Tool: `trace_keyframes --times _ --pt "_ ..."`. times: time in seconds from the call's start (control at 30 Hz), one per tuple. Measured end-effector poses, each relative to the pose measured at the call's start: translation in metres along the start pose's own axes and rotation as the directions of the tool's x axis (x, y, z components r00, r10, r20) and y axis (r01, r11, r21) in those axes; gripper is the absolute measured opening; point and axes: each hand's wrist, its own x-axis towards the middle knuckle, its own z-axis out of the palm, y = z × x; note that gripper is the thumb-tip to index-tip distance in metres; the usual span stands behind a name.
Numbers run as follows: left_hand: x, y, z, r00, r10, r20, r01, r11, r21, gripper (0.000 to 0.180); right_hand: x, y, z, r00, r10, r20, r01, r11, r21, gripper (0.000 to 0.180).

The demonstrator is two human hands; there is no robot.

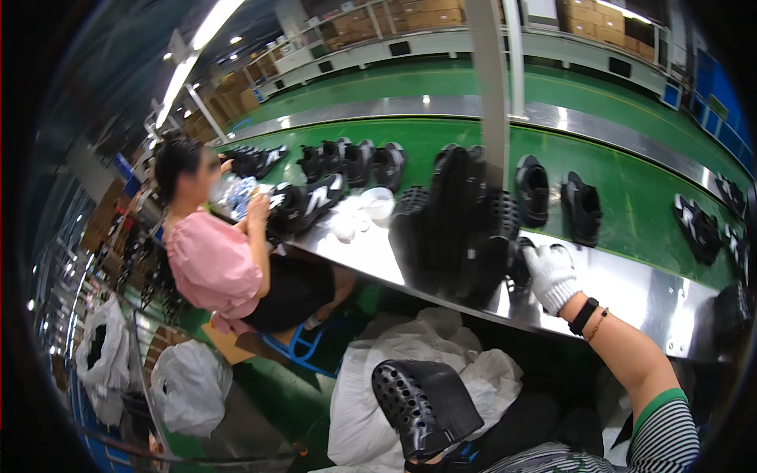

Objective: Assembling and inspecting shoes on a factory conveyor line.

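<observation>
My right hand (552, 276), in a white knitted glove, reaches to the shiny metal bench (623, 296). Its fingers curl over a dark shoe (520, 264), which the hand partly hides. Low in the view, a black shoe-shaped piece with rows of round holes (422, 410) is tilted above white plastic bags (359, 418). A little skin shows at its lower end, but I cannot make out my left hand or its fingers. Left of my right hand stand tall black pieces (453, 229), blurred, beside similar perforated ones (503, 213).
Black shoes (532, 189) stand along the green conveyor (631, 197) behind the bench. A grey post (490, 87) rises beyond. To the left, a co-worker in a pink top (213, 256) sits with hands near shoes and a white bowl (377, 203). White bags (192, 386) lie lower left.
</observation>
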Motion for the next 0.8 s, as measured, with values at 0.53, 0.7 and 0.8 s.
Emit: trace_keyframes --times 0.53,0.7,0.8 --pt "0.092 -0.106 0.041 0.903 -0.395 0.171 0.408 0.911 -0.050 0.057 -0.223 0.197 -0.029 0.942 0.185 -0.281 -0.244 0.951 -0.190 0.031" --pt "0.108 -0.116 0.059 0.891 -0.408 0.200 0.421 0.907 -0.025 0.056 -0.208 0.149 -0.077 0.916 0.386 -0.107 -0.330 0.879 0.343 0.084" --pt "0.133 -0.146 0.108 0.923 -0.375 0.087 0.330 0.886 0.325 0.058 -0.189 0.112 -0.122 0.967 0.243 0.074 -0.157 0.343 0.926 0.118"
